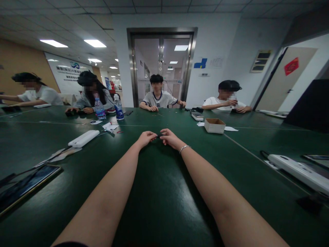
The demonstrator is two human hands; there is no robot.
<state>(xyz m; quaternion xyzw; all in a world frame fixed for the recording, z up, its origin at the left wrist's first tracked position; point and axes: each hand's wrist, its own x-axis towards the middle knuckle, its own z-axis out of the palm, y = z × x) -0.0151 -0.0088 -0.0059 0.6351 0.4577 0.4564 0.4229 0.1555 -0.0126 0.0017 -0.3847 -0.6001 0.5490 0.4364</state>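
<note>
Both my arms reach forward over the dark green table [159,192]. My left hand [147,138] is closed, its thumb and fingers pinching a small black object [159,136]. My right hand [170,139], with a silver bracelet [185,148] at its wrist, has curled fingers closed on the other end of that object. It is too small and too covered by the fingers to tell its kind.
A smartphone [28,187] and a white power strip [83,138] lie left; another power strip [298,171] lies right. Beyond stand two bottles [100,109] [118,108], paper scraps [110,127] and an open cardboard box [215,127]. Several people sit around the table.
</note>
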